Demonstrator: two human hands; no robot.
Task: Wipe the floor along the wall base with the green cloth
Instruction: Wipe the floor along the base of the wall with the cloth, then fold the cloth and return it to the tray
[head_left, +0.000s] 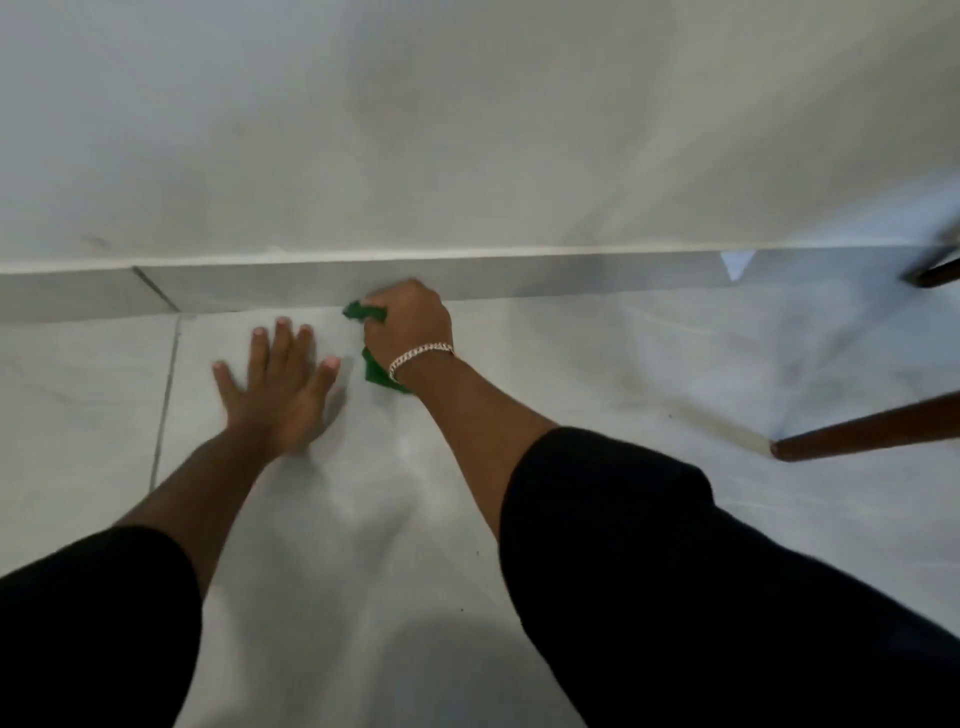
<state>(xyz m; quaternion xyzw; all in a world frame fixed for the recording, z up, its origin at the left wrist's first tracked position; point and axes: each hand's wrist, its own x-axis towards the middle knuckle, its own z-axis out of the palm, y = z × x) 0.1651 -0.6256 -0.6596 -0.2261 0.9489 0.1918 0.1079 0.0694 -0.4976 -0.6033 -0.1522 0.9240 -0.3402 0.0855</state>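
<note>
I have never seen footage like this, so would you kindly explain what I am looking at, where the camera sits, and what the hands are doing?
There is one picture, taken by a camera worn on a person's head, looking down. No machine: two bare hands. The right hand, with a silver chain bracelet, grips a crumpled green cloth against the grey skirting strip. The left hand rests flat on the pale tiled floor. Dark wooden furniture legs stand at right.

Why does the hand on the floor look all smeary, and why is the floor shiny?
Head view: the left hand, spread flat on the floor, has soft, smeared edges, which looks like motion blur; the right hand gripping the green cloth is a bit sharper. Pale glare shows on the glossy tiles, and the skirting bends from the wide lens.
</note>
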